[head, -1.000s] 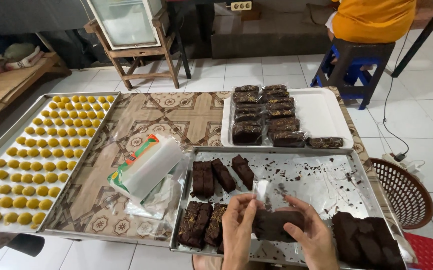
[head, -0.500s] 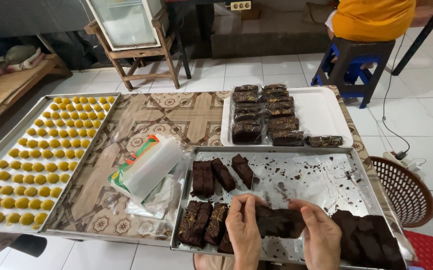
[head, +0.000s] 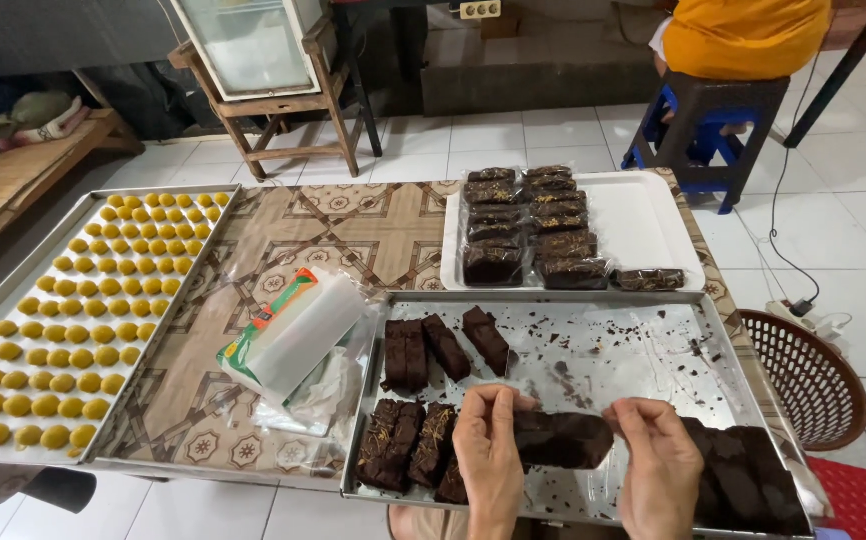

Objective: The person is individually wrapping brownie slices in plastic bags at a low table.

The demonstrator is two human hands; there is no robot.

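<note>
Both hands are gripping one dark, crumbly brownie bar (head: 563,440) over the near edge of a shiny metal tray (head: 643,340). The left hand (head: 488,455) is pinching the bar's left end with curled fingers, and the right hand (head: 661,470) is pinching its right end, thumb and fingertips closed on a thin clear wrapping around the bar. The tray's flat surface is carrying scattered dark crumbs. More unwrapped brownie bars (head: 443,350), rectangular and matte, are lying toward its left side, and a darker heap is sitting at its near right corner. Beyond the far edge, a white rectangular tray (head: 643,225) is holding glossy wrapped brownies (head: 528,225) stacked in two rows. Left of the metal tray, a soft pack of clear plastic sheets (head: 298,335) is lying on the patterned tablecloth (head: 353,225). At the table's left edge, another metal tray is bearing rows of small round yellow cookies (head: 83,320).
</note>
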